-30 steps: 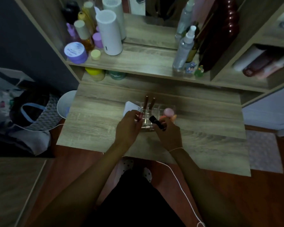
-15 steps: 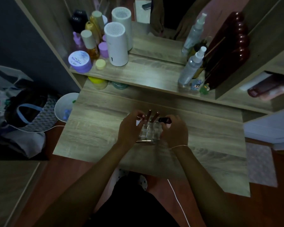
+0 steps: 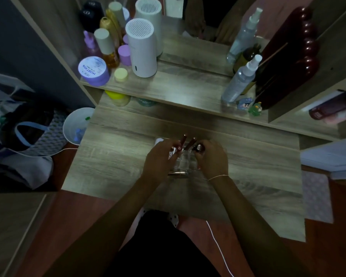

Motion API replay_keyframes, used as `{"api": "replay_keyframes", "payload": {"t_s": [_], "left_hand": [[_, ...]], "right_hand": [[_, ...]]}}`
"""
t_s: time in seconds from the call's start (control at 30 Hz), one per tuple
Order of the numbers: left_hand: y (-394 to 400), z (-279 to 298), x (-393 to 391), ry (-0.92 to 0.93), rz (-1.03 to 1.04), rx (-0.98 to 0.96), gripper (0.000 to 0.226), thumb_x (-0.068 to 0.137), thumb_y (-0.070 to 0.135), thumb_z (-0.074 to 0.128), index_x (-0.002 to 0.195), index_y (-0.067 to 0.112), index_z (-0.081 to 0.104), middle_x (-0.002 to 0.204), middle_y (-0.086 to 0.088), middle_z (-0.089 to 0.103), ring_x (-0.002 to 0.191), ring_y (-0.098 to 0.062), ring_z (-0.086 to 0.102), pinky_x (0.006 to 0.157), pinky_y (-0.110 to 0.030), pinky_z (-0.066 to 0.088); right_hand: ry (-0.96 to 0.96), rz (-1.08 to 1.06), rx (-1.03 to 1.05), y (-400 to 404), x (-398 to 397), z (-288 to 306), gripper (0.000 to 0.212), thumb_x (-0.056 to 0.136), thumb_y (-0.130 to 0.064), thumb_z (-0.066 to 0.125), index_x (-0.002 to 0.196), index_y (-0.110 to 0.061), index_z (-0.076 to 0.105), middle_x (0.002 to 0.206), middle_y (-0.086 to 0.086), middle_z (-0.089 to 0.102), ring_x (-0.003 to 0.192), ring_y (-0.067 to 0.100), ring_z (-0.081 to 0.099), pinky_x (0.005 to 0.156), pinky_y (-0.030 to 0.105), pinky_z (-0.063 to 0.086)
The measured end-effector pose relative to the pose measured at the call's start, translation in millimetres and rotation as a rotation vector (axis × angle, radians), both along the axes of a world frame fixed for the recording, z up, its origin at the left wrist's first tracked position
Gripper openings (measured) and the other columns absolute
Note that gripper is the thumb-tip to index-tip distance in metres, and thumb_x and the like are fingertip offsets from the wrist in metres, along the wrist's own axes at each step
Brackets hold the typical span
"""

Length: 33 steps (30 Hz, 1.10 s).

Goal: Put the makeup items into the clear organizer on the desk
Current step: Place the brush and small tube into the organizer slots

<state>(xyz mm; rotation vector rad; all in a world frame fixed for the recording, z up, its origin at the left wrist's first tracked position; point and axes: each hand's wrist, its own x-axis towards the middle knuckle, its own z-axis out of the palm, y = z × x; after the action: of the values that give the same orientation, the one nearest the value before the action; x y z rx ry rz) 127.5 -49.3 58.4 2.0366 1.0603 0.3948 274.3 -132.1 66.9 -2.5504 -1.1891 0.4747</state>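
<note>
On the wooden bench (image 3: 112,156), close to its near edge, the clear organizer (image 3: 183,162) sits between both hands, with two slim brown-capped tubes (image 3: 186,141) standing tilted in its far compartments and a thin pencil-like item (image 3: 177,173) lying along its near side. The left hand (image 3: 160,162) has its grip clenched on a small silvery, pink-tipped makeup item (image 3: 175,150) at the organizer's left rim, while the right hand (image 3: 213,158) pinches a dark, glossy makeup item (image 3: 200,147) over the right rim — both hands touch the organizer. A white cylindrical device (image 3: 142,48) and a purple jar (image 3: 93,70) stand on the shelf beyond — well apart from the hands.
</note>
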Motion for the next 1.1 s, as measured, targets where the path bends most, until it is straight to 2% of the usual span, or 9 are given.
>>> {"api": "replay_keyframes", "payload": {"t_s": [0.17,0.33,0.53,0.63,0.77,1.0,1.1], "left_hand": [[0.9,0.3,-3.2,0.0,-0.021,-0.014,0.016,0.087,0.029,0.065,0.103,0.029,0.06,0.107,0.003,0.056,0.082,-0.007,0.061,0.075,-0.02,0.05],[1.9,-8.1,-4.2,0.014,-0.093,0.038,0.014,0.088,0.018,0.064,0.101,0.02,0.063,0.104,-0.003,0.062,0.085,-0.012,0.062,0.072,-0.017,0.044],[5.0,-16.9,0.0,0.054,-0.128,0.071,0.016,0.088,0.015,0.061,0.103,0.017,0.063,0.1,-0.003,0.068,0.091,-0.017,0.062,0.074,-0.027,0.048],[6.0,-16.8,3.1,0.031,-0.117,0.075,0.014,0.087,0.017,0.062,0.101,0.018,0.065,0.096,-0.003,0.065,0.093,-0.018,0.059,0.071,-0.032,0.051],[7.5,-17.1,5.3,0.031,-0.113,0.058,0.019,0.087,0.019,0.063,0.106,0.016,0.063,0.1,-0.005,0.063,0.096,-0.022,0.058,0.075,-0.036,0.052],[3.3,-19.8,-8.6,-0.078,-0.111,0.052,0.032,0.088,0.026,0.065,0.118,0.019,0.056,0.113,-0.003,0.057,0.096,-0.011,0.058,0.079,-0.024,0.049],[0.6,-22.3,-21.2,-0.056,-0.107,0.089,0.038,0.09,0.026,0.063,0.124,0.015,0.051,0.121,-0.007,0.056,0.098,-0.005,0.053,0.08,-0.02,0.044]], "right_hand": [[-0.068,0.007,-0.067,-0.7,0.6,-7.6,0.024,0.081,-0.023,0.064,0.104,-0.017,0.064,0.106,0.007,0.063,0.105,0.029,0.056,0.089,0.042,0.043],[-0.094,0.031,-0.1,3.0,4.6,-12.7,0.023,0.08,-0.026,0.065,0.102,-0.018,0.064,0.108,0.007,0.063,0.106,0.03,0.055,0.09,0.042,0.041],[-0.11,0.036,-0.108,7.5,6.0,-16.3,0.022,0.08,-0.027,0.067,0.1,-0.017,0.063,0.108,0.007,0.063,0.106,0.03,0.054,0.089,0.042,0.039],[-0.109,0.039,-0.091,8.6,5.2,-16.6,0.023,0.079,-0.026,0.068,0.1,-0.016,0.063,0.106,0.008,0.063,0.105,0.031,0.055,0.087,0.042,0.039],[-0.102,0.041,-0.08,7.3,3.3,-15.4,0.023,0.081,-0.025,0.065,0.102,-0.016,0.062,0.106,0.01,0.063,0.105,0.033,0.054,0.086,0.042,0.04],[-0.076,-0.006,0.041,-11.9,-2.6,-6.7,0.038,0.081,-0.024,0.067,0.118,-0.019,0.057,0.115,0.007,0.061,0.11,0.028,0.054,0.091,0.043,0.042],[-0.094,0.001,0.189,-24.2,-13.7,-4.2,0.022,0.085,-0.021,0.063,0.107,-0.015,0.062,0.103,0.009,0.064,0.1,0.029,0.058,0.089,0.043,0.046]]}}
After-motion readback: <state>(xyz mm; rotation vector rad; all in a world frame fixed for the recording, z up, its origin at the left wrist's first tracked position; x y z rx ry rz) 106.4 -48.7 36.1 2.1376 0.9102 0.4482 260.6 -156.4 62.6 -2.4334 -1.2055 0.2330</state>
